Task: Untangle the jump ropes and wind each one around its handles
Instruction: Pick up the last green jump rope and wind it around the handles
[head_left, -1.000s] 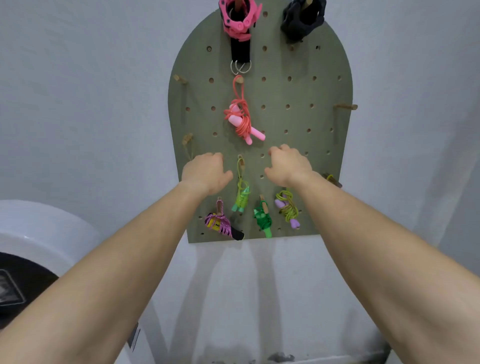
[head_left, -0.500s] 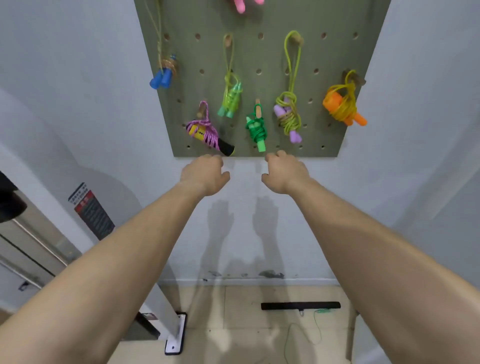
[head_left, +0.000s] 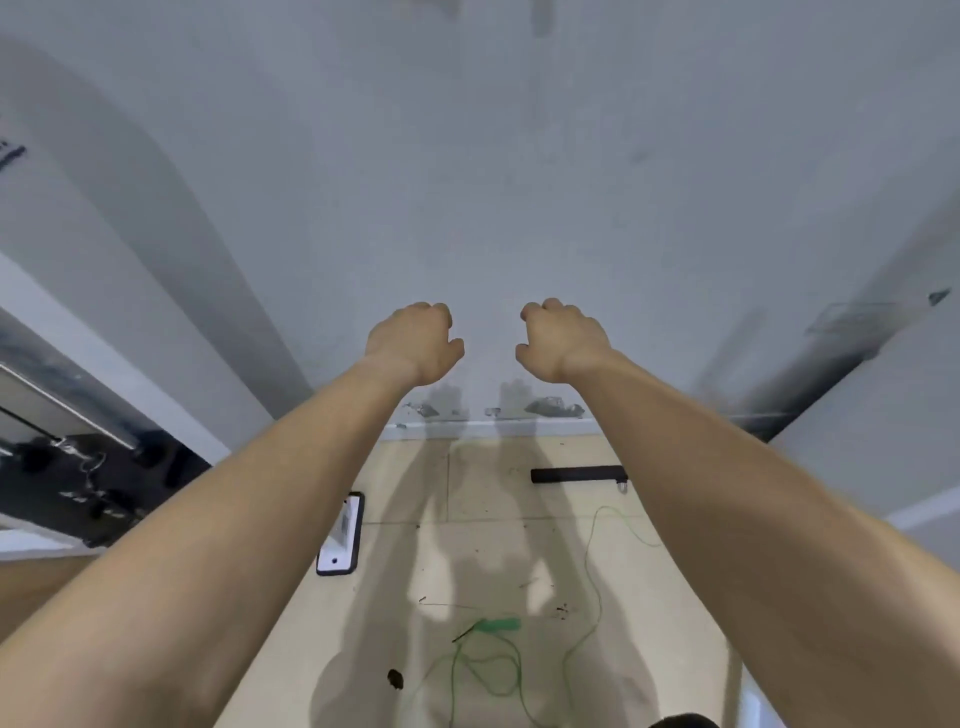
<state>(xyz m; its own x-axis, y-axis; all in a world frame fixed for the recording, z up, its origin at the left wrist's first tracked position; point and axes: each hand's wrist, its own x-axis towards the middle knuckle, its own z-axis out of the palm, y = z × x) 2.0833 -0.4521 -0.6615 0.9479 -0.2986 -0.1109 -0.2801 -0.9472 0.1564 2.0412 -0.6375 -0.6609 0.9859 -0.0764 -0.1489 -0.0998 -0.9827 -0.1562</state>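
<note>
A person is reaching both bare arms straight out in front, seen from a camera on their head looking forward and down. The left hand (head_left: 415, 340) and the right hand (head_left: 563, 340) are hovering side by side, apart from one another, in front of a plain pale wall (head_left: 483, 182). Their backs are facing the camera. The left fingers (head_left: 434, 312) are curling loosely downward and holding nothing. The right fingers (head_left: 545, 307) are curling the same way, also holding nothing. Both thumbs are pointing inward toward the gap between the hands.

Well below the hands, a green jump rope (head_left: 455, 680) is lying loose on the beige tiled floor (head_left: 405, 571). It is sprawling in untidy loops near the bottom of the view, between the two forearms. One green handle (head_left: 498, 625) is lying flat among the loops. A thin strand is trailing away toward the wall on the right side. The picture is too blurred to tell whether a second handle is showing.

A black bar (head_left: 576, 474) is lying on the floor near the foot of the wall. A white plate with a dark rim (head_left: 340, 540) is sitting flat on the floor to the left. Dark equipment (head_left: 78, 467) is standing at the far left edge, too blurred to make out.
</note>
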